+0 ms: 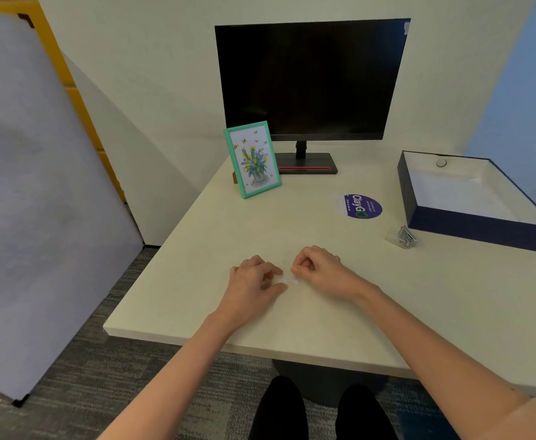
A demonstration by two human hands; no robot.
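Both hands are down near the front of the bench (196,249). L hand (254,281) is curled, thumb & forefinger nipping one end of a small pale strip (288,282), which lies betw. the two hands, low on the bench top. R hand (317,268) has its fingers tucked in tight, tips right at the strip's other end; can't tell if it's got hold. Further back: green picture frame (253,158), dark monitor (311,81), purple sticker (362,206), and a small clear dispenser (402,238) just beside an open navy box (479,225).

Bright, even indoor light with soft shadows; wide-angle bending at the edges, slight softness throughout, no glare.
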